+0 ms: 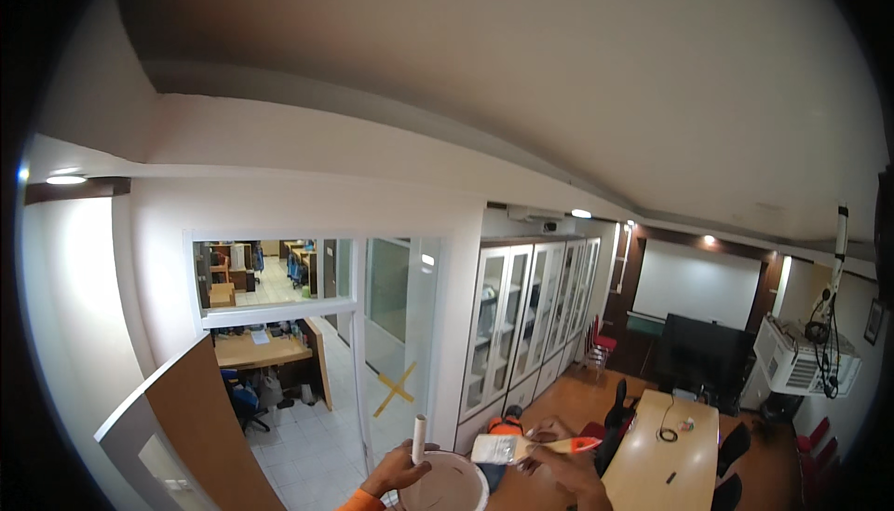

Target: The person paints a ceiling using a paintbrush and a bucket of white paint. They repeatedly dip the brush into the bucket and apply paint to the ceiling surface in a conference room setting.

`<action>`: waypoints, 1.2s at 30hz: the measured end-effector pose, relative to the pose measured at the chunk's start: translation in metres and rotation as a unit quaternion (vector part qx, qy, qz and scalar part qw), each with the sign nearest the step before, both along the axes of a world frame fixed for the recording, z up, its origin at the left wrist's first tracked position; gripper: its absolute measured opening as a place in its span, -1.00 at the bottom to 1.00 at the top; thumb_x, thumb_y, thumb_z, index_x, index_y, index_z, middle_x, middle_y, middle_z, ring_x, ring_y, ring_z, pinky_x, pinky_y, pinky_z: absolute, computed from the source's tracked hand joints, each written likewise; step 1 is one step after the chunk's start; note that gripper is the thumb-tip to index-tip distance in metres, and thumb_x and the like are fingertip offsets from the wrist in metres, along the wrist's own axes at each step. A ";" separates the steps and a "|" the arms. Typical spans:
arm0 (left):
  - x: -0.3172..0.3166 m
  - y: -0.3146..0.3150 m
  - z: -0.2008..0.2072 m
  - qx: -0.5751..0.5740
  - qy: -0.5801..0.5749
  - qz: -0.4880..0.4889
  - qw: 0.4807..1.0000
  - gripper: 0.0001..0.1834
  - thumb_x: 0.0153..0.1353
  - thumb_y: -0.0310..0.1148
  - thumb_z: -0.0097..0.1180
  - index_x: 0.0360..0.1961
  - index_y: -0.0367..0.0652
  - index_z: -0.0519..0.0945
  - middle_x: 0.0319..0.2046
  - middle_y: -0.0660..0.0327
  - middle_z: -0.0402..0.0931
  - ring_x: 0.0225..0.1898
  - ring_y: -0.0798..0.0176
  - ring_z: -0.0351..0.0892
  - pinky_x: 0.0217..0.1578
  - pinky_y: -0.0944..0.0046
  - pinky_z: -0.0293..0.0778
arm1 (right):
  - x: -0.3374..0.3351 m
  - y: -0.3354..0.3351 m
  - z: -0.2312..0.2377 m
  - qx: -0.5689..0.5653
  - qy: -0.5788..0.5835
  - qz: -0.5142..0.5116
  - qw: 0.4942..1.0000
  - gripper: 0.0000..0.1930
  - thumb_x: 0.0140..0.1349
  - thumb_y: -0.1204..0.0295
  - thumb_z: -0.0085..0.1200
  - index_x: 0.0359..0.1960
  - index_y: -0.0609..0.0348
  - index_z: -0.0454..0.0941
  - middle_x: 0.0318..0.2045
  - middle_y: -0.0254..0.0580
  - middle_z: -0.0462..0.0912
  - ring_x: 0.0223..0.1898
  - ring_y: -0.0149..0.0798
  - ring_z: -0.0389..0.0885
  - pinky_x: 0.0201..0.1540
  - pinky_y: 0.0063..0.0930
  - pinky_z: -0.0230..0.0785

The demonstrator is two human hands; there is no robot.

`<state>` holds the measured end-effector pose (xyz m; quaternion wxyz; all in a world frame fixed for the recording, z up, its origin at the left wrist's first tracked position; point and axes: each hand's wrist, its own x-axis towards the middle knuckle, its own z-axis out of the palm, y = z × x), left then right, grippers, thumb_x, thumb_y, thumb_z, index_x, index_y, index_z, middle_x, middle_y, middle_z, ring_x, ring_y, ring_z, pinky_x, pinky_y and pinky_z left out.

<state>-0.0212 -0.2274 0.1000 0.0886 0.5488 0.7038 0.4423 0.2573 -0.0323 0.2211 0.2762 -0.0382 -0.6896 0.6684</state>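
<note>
My left hand (396, 474) is closed at the rim of a round paint bucket (480, 474) at the bottom centre, the thumb over the edge. Pale brownish-pink paint (442, 490) shows inside. A short white tube (419, 438) stands upright against the fingers; whether the hand grips it too is unclear. To the right of the bucket, my right hand (557, 470) is closed on a wide paintbrush (531, 449) with an orange-red handle end. The brush lies nearly level, its whitish, paint-coated bristle end (494, 449) pointing left, close to the bucket's rim.
Below, behind the brush, is a person in orange (507, 424), partly hidden. White glass-door cabinets (531, 315) line the wall. A long table (666, 446) with chairs stands right. A window air conditioner (805, 357) with hanging cables juts out. A glass door (400, 343) bears a yellow cross.
</note>
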 end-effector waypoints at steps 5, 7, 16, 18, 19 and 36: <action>0.028 0.045 -0.051 -0.078 -0.024 -0.041 0.996 -0.44 0.19 -0.18 0.13 0.25 -0.02 0.54 0.14 -0.20 0.43 0.17 -0.26 0.44 0.19 -0.02 0.40 | 0.014 -0.011 -0.053 0.089 -0.161 -0.058 0.981 -0.77 0.29 0.42 0.27 -0.11 0.30 0.59 -0.34 -0.20 0.71 -0.31 -0.41 0.68 -0.25 -0.52 0.55; 0.040 0.067 -0.057 -0.021 -0.002 -0.111 0.994 -0.42 0.19 -0.21 0.15 0.26 -0.09 0.51 0.21 -0.23 0.36 0.23 -0.27 0.38 0.23 -0.02 0.34 | 0.027 -0.020 -0.061 0.087 -0.155 -0.093 0.980 -0.80 0.29 0.37 0.29 -0.19 0.25 0.64 -0.39 -0.34 0.68 -0.35 -0.50 0.63 -0.30 -0.59 0.49; 0.049 0.127 -0.101 0.034 0.112 -0.185 0.976 -0.27 0.14 -0.37 0.24 0.39 -0.14 0.37 0.49 -0.08 0.03 0.53 -0.15 -0.07 0.49 0.02 -0.08 | 0.065 -0.003 -0.144 0.242 -0.136 -0.190 0.941 -0.85 0.23 0.49 0.29 -0.44 0.18 0.54 -0.41 -0.18 0.62 -0.42 -0.26 0.59 -0.34 -0.36 0.47; 0.047 0.124 -0.102 0.013 0.103 -0.180 0.978 -0.28 0.12 -0.39 0.22 0.37 -0.13 0.38 0.36 -0.04 0.17 0.40 -0.09 0.11 0.39 0.03 0.05 | 0.069 -0.002 -0.146 0.195 -0.212 -0.169 0.943 -0.84 0.31 0.43 0.27 -0.17 0.26 0.69 -0.40 -0.37 0.66 -0.31 -0.54 0.56 -0.20 -0.57 0.46; 0.053 0.125 -0.095 0.007 0.075 -0.182 0.980 -0.33 0.13 -0.40 0.20 0.33 -0.15 0.41 0.25 -0.02 0.26 0.29 -0.06 0.22 0.31 0.04 0.15 | 0.070 0.014 -0.181 0.225 -0.116 -0.140 0.957 -0.86 0.29 0.49 0.26 -0.16 0.26 0.68 -0.33 -0.37 0.68 -0.29 -0.51 0.58 -0.20 -0.54 0.47; 0.087 0.099 -0.018 -0.164 0.044 -0.094 0.981 -0.49 0.27 0.05 0.19 0.09 -0.07 0.65 -0.26 0.08 0.55 -0.19 -0.03 0.59 -0.13 0.06 0.49 | 0.064 -0.028 -0.154 0.147 -0.238 -0.147 0.949 -0.88 0.12 0.57 0.31 -0.30 0.24 0.67 -0.34 -0.14 0.69 -0.31 -0.28 0.68 -0.23 -0.47 0.47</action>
